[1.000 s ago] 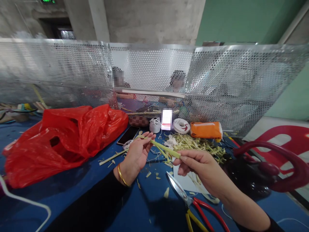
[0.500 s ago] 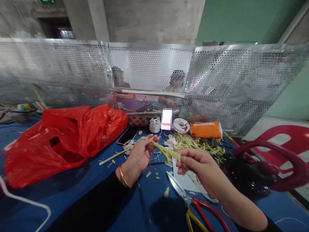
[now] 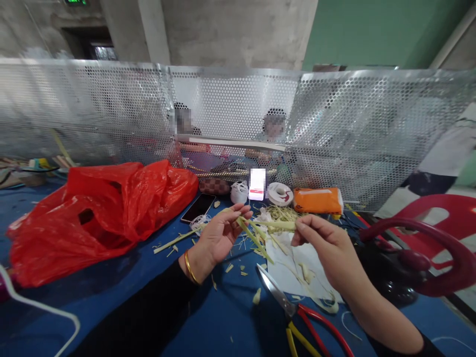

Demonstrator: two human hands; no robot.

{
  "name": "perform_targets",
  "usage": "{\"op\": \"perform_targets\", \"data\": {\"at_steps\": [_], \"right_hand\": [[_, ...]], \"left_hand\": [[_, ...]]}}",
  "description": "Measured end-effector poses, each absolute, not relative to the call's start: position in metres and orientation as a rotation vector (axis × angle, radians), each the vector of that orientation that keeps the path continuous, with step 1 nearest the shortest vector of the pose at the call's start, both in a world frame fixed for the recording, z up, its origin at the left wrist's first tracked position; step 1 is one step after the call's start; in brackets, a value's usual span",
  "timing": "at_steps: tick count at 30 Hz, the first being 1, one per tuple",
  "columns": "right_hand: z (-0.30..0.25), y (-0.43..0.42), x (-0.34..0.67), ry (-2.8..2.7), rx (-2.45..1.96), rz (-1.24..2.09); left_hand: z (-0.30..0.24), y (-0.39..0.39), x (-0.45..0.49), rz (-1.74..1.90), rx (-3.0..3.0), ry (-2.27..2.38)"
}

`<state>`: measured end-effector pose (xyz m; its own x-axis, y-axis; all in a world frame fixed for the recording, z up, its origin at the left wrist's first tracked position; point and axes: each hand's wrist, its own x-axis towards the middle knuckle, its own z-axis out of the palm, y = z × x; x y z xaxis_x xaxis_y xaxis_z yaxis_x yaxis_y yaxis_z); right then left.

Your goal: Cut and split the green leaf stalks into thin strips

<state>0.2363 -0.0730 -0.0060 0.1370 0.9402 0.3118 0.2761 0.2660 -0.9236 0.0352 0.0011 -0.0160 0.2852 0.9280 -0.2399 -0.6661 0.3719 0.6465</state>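
My left hand, with a gold bangle at the wrist, pinches a bunch of pale green plant strips between thumb and fingers. The strips fan out to the right and downward from it. One flat strip runs across to my right hand, whose thumb and forefinger are closed on its end. Below the hands lie scissors with one red and one yellow handle, blades pointing up and left. A white sheet with loose peelings lies under my right hand.
A red plastic bag fills the left of the blue table. Behind my hands are a dark phone, a lit screen, a white spool and an orange packet. A dark kettle stands right. People sit beyond the perforated metal screen.
My right hand has moved right and slightly up, drawing one strip out sideways from the others. My left hand has barely moved. A person now shows at the far right.
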Motion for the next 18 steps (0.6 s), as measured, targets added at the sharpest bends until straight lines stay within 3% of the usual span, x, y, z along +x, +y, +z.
{"op": "perform_targets", "data": {"at_steps": [12, 18], "right_hand": [[-0.013, -0.059, 0.249, -1.263, -1.3, 0.596], [-0.008, -0.063, 0.247, -1.67, -1.338, 0.661]], "left_hand": [[-0.013, -0.002, 0.034, 1.037, 0.631, 0.589], [-0.013, -0.001, 0.035, 1.135, 0.734, 0.533]]}}
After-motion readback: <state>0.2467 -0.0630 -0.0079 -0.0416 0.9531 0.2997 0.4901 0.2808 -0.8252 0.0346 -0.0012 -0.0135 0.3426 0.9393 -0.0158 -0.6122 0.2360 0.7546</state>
